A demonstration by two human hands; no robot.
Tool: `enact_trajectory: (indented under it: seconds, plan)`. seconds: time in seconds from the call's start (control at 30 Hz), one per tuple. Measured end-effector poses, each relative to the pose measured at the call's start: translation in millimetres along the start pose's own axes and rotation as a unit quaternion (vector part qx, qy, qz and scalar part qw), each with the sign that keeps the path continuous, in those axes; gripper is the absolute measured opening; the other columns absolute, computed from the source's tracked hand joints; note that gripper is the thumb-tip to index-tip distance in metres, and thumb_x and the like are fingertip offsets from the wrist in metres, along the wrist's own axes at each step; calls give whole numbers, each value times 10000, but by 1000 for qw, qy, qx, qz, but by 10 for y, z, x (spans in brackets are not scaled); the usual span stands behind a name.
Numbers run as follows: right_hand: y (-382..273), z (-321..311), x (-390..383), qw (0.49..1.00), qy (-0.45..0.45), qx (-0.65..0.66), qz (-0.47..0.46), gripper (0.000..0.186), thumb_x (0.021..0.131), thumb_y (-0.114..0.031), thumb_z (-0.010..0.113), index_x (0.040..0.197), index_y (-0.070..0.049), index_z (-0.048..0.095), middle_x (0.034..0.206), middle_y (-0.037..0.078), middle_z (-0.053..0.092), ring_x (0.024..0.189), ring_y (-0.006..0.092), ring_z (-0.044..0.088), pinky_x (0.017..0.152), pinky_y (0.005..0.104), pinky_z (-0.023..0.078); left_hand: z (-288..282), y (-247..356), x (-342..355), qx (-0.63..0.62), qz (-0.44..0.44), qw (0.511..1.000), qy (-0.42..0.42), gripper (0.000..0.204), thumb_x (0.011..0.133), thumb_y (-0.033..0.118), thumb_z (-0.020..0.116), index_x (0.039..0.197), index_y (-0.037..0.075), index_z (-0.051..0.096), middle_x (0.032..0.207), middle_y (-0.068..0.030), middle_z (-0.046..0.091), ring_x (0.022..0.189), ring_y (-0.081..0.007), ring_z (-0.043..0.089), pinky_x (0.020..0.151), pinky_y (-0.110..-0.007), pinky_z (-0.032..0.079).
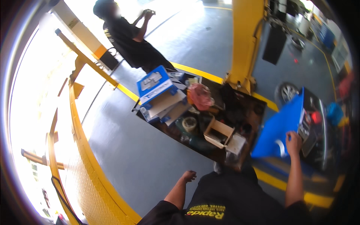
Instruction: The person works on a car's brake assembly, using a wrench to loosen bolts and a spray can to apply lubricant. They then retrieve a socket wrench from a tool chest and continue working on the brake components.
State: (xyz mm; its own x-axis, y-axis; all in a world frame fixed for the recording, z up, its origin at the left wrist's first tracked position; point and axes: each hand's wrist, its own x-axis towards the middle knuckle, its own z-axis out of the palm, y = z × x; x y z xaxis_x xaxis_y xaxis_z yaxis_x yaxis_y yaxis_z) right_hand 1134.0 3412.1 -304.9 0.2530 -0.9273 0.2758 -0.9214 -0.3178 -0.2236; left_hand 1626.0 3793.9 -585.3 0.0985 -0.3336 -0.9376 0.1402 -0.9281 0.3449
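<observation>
My left hand (189, 176) hangs low in front of me, beside the dark work table (210, 153). Its fingers are loosely curled and nothing shows in them. Over the edge of a blue tool cart (279, 122) at the right is my right hand (294, 143); a small gap shows between its thumb and fingers, and I see nothing held. Tools and a red item (316, 117) lie on the cart just beyond that hand, partly blurred. On the table, nearest to me, are an open small carton (218, 134) and a clear plastic bag (234, 157).
Blue and white boxes (155, 84) and a pink plastic bag (200, 96) crowd the table. A yellow lift post (243, 45) rises behind it. Another person (129, 41) stands at the far left. A wheel (288, 92) lies past the cart; a yellow ramp (88, 161) runs along the left.
</observation>
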Motion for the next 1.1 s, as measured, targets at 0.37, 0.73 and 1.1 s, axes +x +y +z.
enact_trajectory:
  seconds: [0.37, 0.73, 1.1]
  plan:
    - [-26, -35, 10, 1000, 4, -12, -3, 45, 796, -40, 646, 835, -51, 664, 886, 118, 676, 874, 343, 643, 776, 453, 495, 104, 203, -52, 62, -5, 998, 18, 399, 1026, 329, 505, 1355, 115, 579, 1271, -133, 647, 1144, -322, 632, 958, -487, 526]
    - [-112, -67, -2, 1000, 7, -12, -3, 43, 782, -42, 658, 823, -53, 655, 873, 120, 669, 871, 344, 638, 770, 458, 490, 39, -44, 21, 23, -13, 999, 19, 381, 990, 321, 543, 1312, 129, 610, 1200, -94, 689, 1012, -267, 673, 845, -435, 550]
    - [-40, -5, -9, 1000, 8, -25, -5, 37, 788, -48, 652, 824, -55, 647, 864, 112, 662, 875, 341, 629, 766, 458, 483, 27, -34, 13, 3, -4, 1000, 12, 381, 965, 302, 578, 1302, 128, 618, 1171, -104, 699, 963, -268, 683, 804, -438, 541]
